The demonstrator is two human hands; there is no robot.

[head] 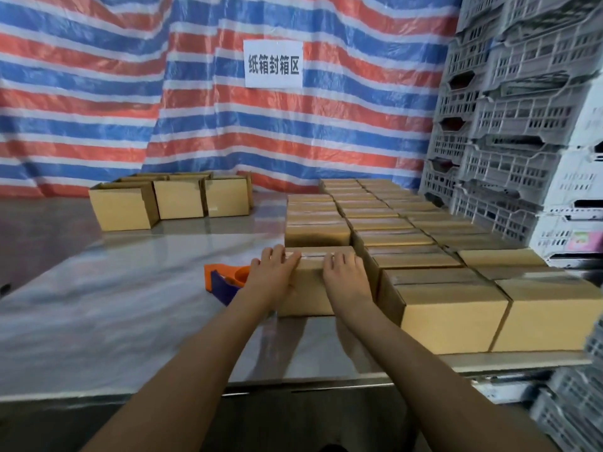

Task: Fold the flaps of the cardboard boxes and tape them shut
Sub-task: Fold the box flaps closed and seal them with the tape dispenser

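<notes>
Hands (274,275) flat atop cardboard box (310,288)

Two hands, a left hand (273,278) and a right hand (346,277). One tape dispenser (225,282), centre. One paper sign (273,64), top centre. Three open boxes (177,200) front the upper-left cluster; more behind, number unclear. Closed boxes (453,318), right: three columns.

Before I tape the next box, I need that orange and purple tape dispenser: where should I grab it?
Take the tape dispenser by its purple end, probably the handle, which points toward you. Come from its left: the left hand and box crowd its right.
</notes>
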